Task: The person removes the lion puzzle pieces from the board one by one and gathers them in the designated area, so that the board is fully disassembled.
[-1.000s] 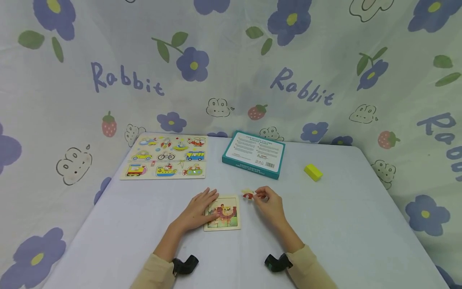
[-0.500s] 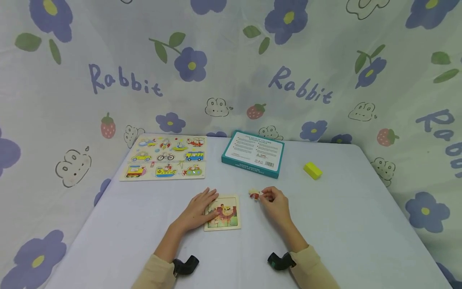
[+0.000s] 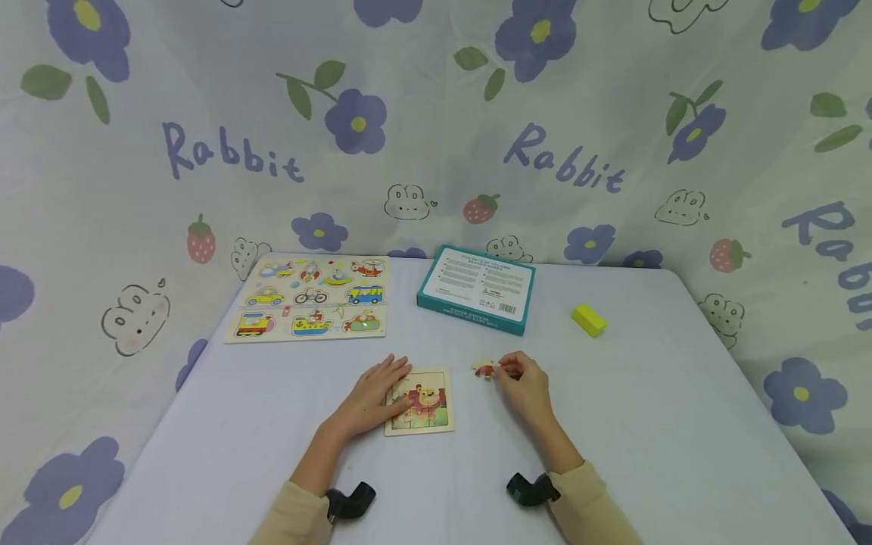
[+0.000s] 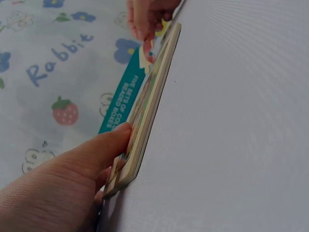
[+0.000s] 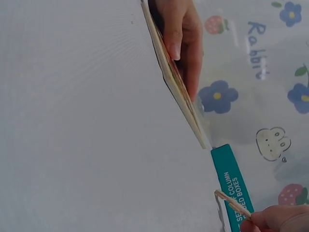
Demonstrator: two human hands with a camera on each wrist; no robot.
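In the head view my left hand (image 3: 368, 397) rests on the left side of a small square wooden jigsaw puzzle (image 3: 441, 431), its fingers stretched along the edge. The left wrist view shows the thumb over the top of its frame (image 4: 129, 170). The puzzle's picture has a brown bear on green, and the upper part of the tray shows bare wood. To its right, my right hand (image 3: 527, 386) pinches a red and cream jigsaw piece (image 3: 484, 370) between thumb and fingertips. Edge-on in the right wrist view, the piece (image 5: 232, 203) sticks out tilted from the fingertips.
A wooden vehicle puzzle board (image 3: 306, 310) lies at the back left. Behind the hands is a teal and white box (image 3: 477, 288). A yellow block (image 3: 589, 320) lies farther right. The white-covered table (image 3: 647, 454) meets a flowered cloth backdrop (image 3: 436, 113).
My right hand has shifted a little to the right with the jigsaw piece, away from the small puzzle, and the piece has turned slightly. My left hand has stayed in place.
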